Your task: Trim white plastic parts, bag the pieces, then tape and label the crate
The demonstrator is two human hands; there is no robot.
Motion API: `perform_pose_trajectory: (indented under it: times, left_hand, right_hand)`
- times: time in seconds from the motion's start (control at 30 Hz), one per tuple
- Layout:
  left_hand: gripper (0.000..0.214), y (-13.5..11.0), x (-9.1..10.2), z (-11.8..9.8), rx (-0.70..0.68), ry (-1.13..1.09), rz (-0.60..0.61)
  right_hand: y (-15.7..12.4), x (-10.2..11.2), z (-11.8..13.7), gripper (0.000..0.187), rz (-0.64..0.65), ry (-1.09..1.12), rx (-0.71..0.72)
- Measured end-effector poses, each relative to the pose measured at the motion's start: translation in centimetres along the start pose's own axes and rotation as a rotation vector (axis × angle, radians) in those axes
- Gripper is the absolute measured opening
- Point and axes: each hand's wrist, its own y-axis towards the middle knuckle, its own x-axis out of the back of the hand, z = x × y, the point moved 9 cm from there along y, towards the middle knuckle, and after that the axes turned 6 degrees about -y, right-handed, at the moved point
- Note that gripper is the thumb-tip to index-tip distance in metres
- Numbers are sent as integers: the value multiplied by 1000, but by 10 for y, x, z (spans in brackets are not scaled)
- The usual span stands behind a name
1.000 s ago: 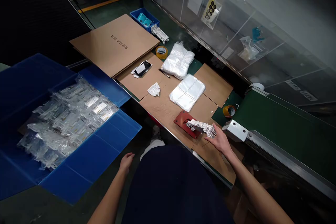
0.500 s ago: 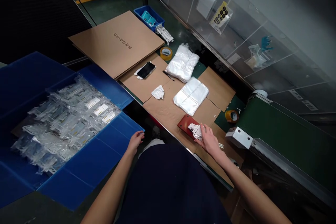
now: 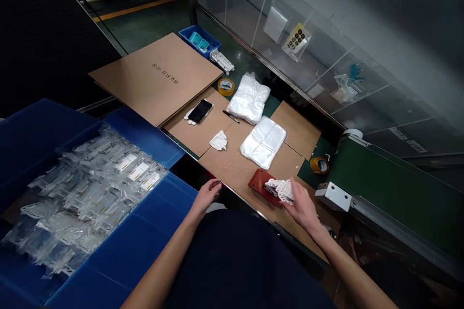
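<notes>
Cardboard (image 3: 230, 166) is lining the bench (image 3: 306, 173), where the right hand (image 3: 303, 205) is grasping a white part (image 3: 278, 187) at a red block (image 3: 257, 182); the left hand (image 3: 206, 196) is hovering, unclenched.

– "What lies flat on the cardboard (image 3: 228, 170)?"
– "A red rectangular fixture (image 3: 258, 181)."
– "And the white plastic part (image 3: 284, 189)?"
– "Ribbed, perforated, held with one end over the fixture; whether they touch is unclear."
</notes>
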Motion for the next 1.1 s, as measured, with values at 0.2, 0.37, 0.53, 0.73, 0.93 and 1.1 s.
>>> perform_pose_trajectory:
  times: [0.2, 0.37, 0.53, 0.73, 0.93, 1.1]
  left_hand:
    - [60, -40, -88, -27, 52, -358, 235]
    - [55, -36, -56, -51, -73, -666, -38]
    - [50, -55, -26, -67, -57, -684, -91]
    - [42, -104, -37, -59, -26, -747, -44]
    - [43, -109, -50, -40, 7, -810, 42]
    - [50, -105, -61, -33, 79, -828, 134]
  right_hand:
    - [-18, 15, 24, 84, 0, 969, -258]
    - [45, -28, 52, 48, 129, 767, -194]
    - [178, -91, 33, 22, 132, 469, -227]
    - [235, -159, 37, 26, 279, 205, -209]
    - [238, -169, 23, 31, 262, 62, -153]
    - [248, -152, 14, 34, 205, 10, -122]
